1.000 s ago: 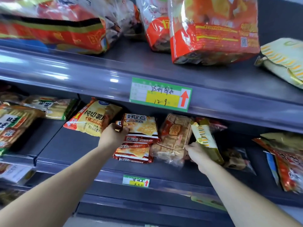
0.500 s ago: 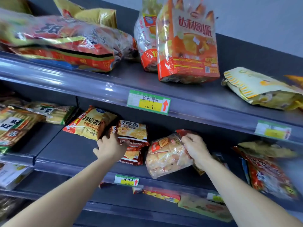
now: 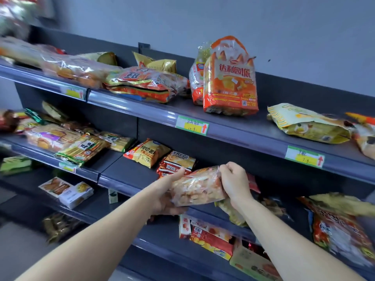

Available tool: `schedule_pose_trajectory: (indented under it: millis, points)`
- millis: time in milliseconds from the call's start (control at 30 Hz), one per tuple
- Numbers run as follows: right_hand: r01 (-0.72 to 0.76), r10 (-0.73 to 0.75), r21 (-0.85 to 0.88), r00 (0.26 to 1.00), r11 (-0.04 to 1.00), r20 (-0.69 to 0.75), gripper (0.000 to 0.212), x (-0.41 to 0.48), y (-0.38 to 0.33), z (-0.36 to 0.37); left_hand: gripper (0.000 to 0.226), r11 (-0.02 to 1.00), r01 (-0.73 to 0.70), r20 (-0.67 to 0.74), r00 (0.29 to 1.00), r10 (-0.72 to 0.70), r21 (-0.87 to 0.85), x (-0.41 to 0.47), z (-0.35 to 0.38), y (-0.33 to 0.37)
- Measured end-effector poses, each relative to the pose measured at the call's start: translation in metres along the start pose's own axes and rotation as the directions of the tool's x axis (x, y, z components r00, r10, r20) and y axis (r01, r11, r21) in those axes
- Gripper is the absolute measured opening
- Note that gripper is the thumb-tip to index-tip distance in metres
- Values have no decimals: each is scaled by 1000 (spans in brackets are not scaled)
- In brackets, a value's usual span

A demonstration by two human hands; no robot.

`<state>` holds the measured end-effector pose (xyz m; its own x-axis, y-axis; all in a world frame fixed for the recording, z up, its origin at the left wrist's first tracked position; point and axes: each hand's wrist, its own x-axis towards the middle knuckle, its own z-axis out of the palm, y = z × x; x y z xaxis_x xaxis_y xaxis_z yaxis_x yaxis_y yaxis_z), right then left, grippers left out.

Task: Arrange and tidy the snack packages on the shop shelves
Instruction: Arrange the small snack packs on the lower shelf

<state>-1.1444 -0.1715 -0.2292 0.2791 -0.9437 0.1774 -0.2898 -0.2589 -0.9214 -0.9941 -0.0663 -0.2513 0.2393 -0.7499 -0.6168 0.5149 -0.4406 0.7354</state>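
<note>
Step in hand, my read: one pack being re-seated on the middle shelf (image 3: 129, 173), lifted, not yet placed. The top shelf (image 3: 263, 124) at 12 o'clock carries the biggest item, an upright orange bag (image 3: 230, 82) printed 达利园派. At its 9 o'clock lies a flat red-and-gold bag (image 3: 142, 84) showing 旺, rest unreadable. The task's thing right now is the clear snack bag (image 3: 197, 186), held in the air just in front of the middle shelf's edge, tilted with the right end up. Left hand (image 3: 166, 199) cups its left end from below, fingers wrapped round the film. Right hand (image 3: 233, 181) pinches the top right corner, fingers curled tight on it. The bag's own print is too blurred to read. At its 10 o'clock sits a yellow chip bag (image 3: 147, 152), 纯切薯 legible. Red cracker packs (image 3: 177, 162) lie stacked just beside that, lettering too small to be sure of. Next move probably calls for a bare patch of shelf near the cracker packs. The bag would go down face-out and square to the rail, with both hands kept on since the contents look loose. Price tag (image 3: 192, 125) on the top rail: handwritten, 12.9, red up-arrow. Second tag (image 3: 305, 156) at 2 o'clock: looks like 7.9, not certain.
</note>
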Motion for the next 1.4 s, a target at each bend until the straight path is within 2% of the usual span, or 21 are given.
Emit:
schedule_pose_trajectory:
  millis: [133, 267, 333, 533, 600, 667, 733, 867, 933, 967, 1033, 1133, 1233, 1333, 1400]
  points:
    - [48, -52, 38, 993, 998, 102, 27, -24, -21, -8, 28, 998, -64, -34, 997, 64, -23, -42, -2, -5]
    - [68, -75, 41, 974, 997, 214, 27, -40, -38, -6, 24, 979, -196, -156, 970, 185, -60, -72, -19, -2]
    - [74, -89, 68, 961, 995, 260, 23, -45, -45, 0, 20, 958, -282, -255, 932, 260, -56, -85, -35, 2]
    - [-12, -2, 53, 965, 999, 262, 8, -44, -51, 35, 13, 904, -428, -348, 851, 395, -20, -140, -95, 10]
    - [-57, 42, 51, 963, 997, 266, 30, -40, -56, 51, 14, 883, -469, -343, 835, 430, -36, -159, -122, 13]
    - [-106, 75, 80, 945, 991, 318, 54, -39, -67, 68, 32, 866, -497, -321, 830, 456, -54, -177, -147, 17]
    - [-148, 85, 121, 905, 982, 416, 59, -40, -82, 88, 50, 850, -522, -313, 821, 477, -73, -190, -170, 21]
    - [-288, 73, 204, 724, 936, 686, 29, -52, -118, 124, 31, 799, -595, -315, 776, 546, -82, -212, -208, 31]
    - [-278, 29, 213, 667, 936, 745, 31, -53, -132, 142, 19, 783, -613, -351, 760, 547, -104, -219, -230, 39]
    - [-264, 13, 218, 663, 940, 748, 32, -54, -140, 152, 17, 769, -629, -378, 744, 551, -115, -220, -243, 44]
    - [-257, -8, 266, 704, 929, 710, 30, -56, -158, 176, 21, 720, -675, -425, 705, 568, -157, -224, -267, 57]
    - [-292, 4, 362, 783, 885, 622, 27, -57, -191, 215, 44, 595, -761, -470, 637, 611, -258, -226, -301, 79]
    - [-321, 44, 435, 842, 841, 537, 19, -55, -226, 246, 60, 488, -788, -447, 615, 649, -375, -229, -323, 99]
    - [-347, 95, 507, 885, 789, 456, 14, -51, -253, 269, 67, 468, -825, -398, 563, 724, -316, -227, -337, 116]
    - [-339, 106, 569, 909, 749, 402, 15, -43, -264, 283, 58, 475, -847, -392, 532, 751, -239, -221, -346, 129]
